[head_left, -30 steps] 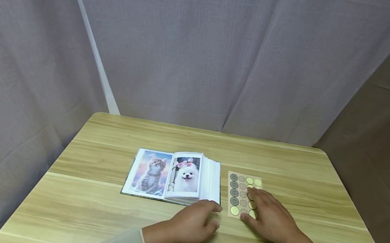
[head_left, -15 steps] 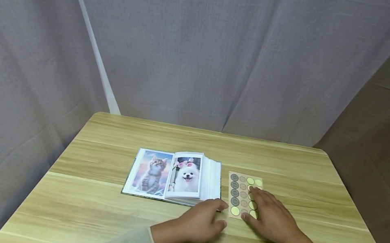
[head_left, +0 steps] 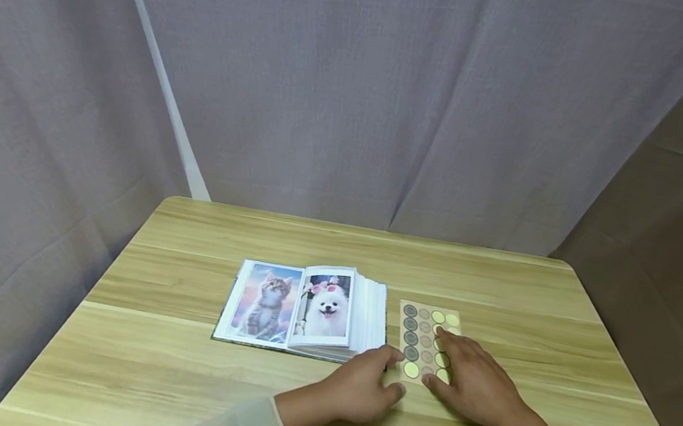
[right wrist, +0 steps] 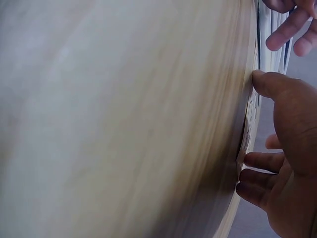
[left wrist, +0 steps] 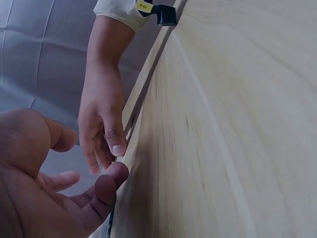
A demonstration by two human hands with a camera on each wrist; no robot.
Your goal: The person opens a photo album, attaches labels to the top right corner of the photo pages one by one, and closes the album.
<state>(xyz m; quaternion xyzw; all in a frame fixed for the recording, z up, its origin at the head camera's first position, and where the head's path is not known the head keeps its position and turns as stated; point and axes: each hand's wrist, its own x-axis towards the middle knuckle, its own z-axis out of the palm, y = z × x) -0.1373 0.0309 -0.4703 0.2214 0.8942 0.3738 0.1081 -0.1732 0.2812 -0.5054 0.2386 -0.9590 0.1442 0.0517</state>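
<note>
A sheet of round stickers (head_left: 408, 337), some grey and some yellow-green, lies flat on the table in the head view. My right hand (head_left: 480, 381) rests on its right side, fingertips and thumb touching the sheet with the fingers fairly straight. My left hand (head_left: 360, 387) hovers at the sheet's lower left corner, fingers loosely bent and thumb apart, holding nothing visible. Just left of the sheet is a photo album (head_left: 372, 311), open at a kitten picture (head_left: 267, 304) and a white dog picture (head_left: 329, 308). In the right wrist view, the right fingertips (right wrist: 247, 161) meet the sheet's edge.
The wooden table (head_left: 166, 363) has light grain and a rounded far edge. A grey curtain (head_left: 305, 93) hangs behind it, with more cloth at both sides. A dark device with a yellow label (left wrist: 144, 6) sits at the right sleeve in the left wrist view.
My left hand has moved rightward from below the album to the lower left corner of the sticker sheet. The right hand, sheet and album have stayed in place.
</note>
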